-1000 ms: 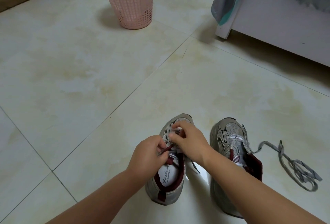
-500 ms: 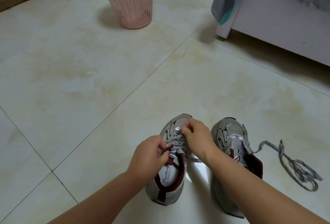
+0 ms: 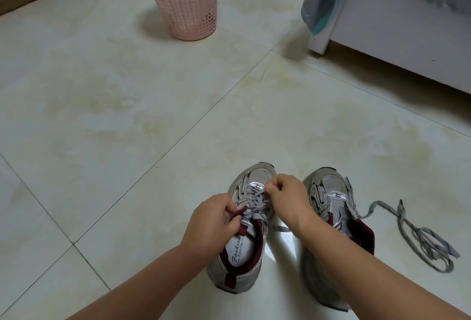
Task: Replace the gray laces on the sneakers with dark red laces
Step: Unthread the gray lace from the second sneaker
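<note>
Two grey sneakers with dark red collars stand side by side on the tiled floor. The left sneaker [image 3: 244,251] still carries a gray lace [image 3: 254,201] across its eyelets. My left hand [image 3: 211,220] pinches the shoe's upper edge near the tongue. My right hand [image 3: 286,198] pinches the gray lace near the toe end of the lacing. The right sneaker [image 3: 331,197] has bare eyelets, and its removed gray lace [image 3: 418,238] trails in a loose heap on the floor to its right. No dark red lace shows.
A pink perforated basket [image 3: 186,1] stands at the far end of the floor. A white furniture base [image 3: 397,37] with grey-and-teal cloth [image 3: 323,1] hanging over it fills the upper right. Pale floor tiles lie between.
My right hand has slid from the middle of the lacing toward the toe end, uncovering the gray lace crossings. My left hand has stayed at the tongue.
</note>
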The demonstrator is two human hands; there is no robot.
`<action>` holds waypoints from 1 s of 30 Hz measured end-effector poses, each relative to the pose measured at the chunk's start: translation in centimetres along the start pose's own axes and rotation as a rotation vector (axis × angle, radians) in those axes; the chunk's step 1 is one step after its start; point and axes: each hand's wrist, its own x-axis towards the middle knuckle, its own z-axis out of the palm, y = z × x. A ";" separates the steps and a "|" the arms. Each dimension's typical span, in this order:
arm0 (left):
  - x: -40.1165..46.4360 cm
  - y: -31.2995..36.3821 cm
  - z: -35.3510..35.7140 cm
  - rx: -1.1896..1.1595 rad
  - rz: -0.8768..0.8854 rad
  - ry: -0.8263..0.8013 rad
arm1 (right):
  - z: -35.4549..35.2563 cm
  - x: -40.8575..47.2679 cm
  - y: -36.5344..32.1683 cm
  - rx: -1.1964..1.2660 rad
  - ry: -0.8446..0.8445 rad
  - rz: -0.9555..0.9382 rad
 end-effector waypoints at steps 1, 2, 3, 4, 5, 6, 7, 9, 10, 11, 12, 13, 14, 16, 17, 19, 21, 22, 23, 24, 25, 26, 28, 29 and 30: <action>0.0 0.0 0.0 0.000 0.001 0.002 | 0.2 0.0 -0.1 -0.053 -0.016 -0.069; 0.0 0.0 0.1 0.001 0.004 0.004 | 0.4 -0.1 -0.3 -0.086 -0.053 -0.132; 0.0 0.0 0.1 0.005 0.011 0.004 | 0.7 -0.3 -0.5 -0.124 -0.110 -0.182; 0.1 -0.1 0.1 0.012 0.017 0.003 | 1.0 -0.4 -0.5 -0.179 -0.166 -0.232; 0.1 -0.1 0.1 0.020 0.024 0.003 | 1.3 -0.5 -0.5 -0.256 -0.204 -0.275; 0.0 -0.2 0.1 0.024 0.028 0.003 | 1.6 -0.6 -0.5 -0.325 -0.213 -0.304; 0.0 -0.2 0.2 0.024 0.029 0.002 | 1.7 -0.7 -0.6 -0.345 -0.200 -0.311; -0.1 -0.2 0.1 0.018 0.021 0.002 | 1.4 -0.6 -0.9 -0.288 -0.136 -0.241; -0.1 -0.3 0.1 0.014 0.014 0.007 | 0.9 -0.5 -1.1 -0.249 -0.097 -0.190; -0.2 -0.3 0.0 0.009 0.009 0.012 | 0.4 -0.3 -1.1 -0.217 -0.061 -0.149; -0.2 -0.4 0.0 0.006 0.007 0.017 | -0.3 0.0 -1.1 -0.190 -0.038 -0.135; -0.2 -0.4 0.0 0.008 0.007 0.018 | -0.8 0.1 -1.1 -0.173 -0.033 -0.143; -0.2 -0.5 0.0 0.016 0.011 0.016 | -1.1 0.1 -1.2 -0.160 -0.041 -0.161; -0.1 -0.4 0.1 0.034 0.020 0.009 | -1.1 -0.2 -1.3 -0.162 -0.112 -0.204; -0.1 -0.5 0.2 0.037 0.022 0.008 | -0.8 -0.3 -1.3 -0.202 -0.162 -0.221; -0.1 -0.6 0.2 0.033 0.024 0.012 | 0.3 -0.5 -1.0 -0.322 -0.243 -0.259; -0.1 -0.5 0.2 0.032 0.023 0.014 | 0.9 -0.5 -1.0 -0.376 -0.223 -0.281; -0.1 -0.5 0.2 0.033 0.024 0.014 | 1.0 -0.4 -1.0 -0.366 -0.195 -0.279; -0.1 -0.5 0.2 0.035 0.025 0.014 | 1.0 -0.4 -1.0 -0.343 -0.169 -0.261; -0.1 -0.4 0.2 0.035 0.026 0.016 | 0.9 -0.4 -1.0 -0.308 -0.152 -0.224; -0.2 -0.4 0.2 0.030 0.025 0.020 | 0.8 -0.3 -1.0 -0.254 -0.133 -0.171; -0.2 -0.4 0.2 0.022 0.024 0.025 | 0.6 -0.2 -1.0 -0.179 -0.117 -0.111; -0.2 -0.4 0.2 0.007 0.018 0.029 | 0.2 0.0 -0.8 -0.021 -0.086 -0.015; -0.3 -0.4 0.1 0.004 0.017 0.025 | 0.0 0.0 -0.7 0.035 -0.070 0.014; -0.3 -0.4 0.2 0.001 0.017 0.021 | -0.1 0.1 -0.5 0.083 -0.056 0.038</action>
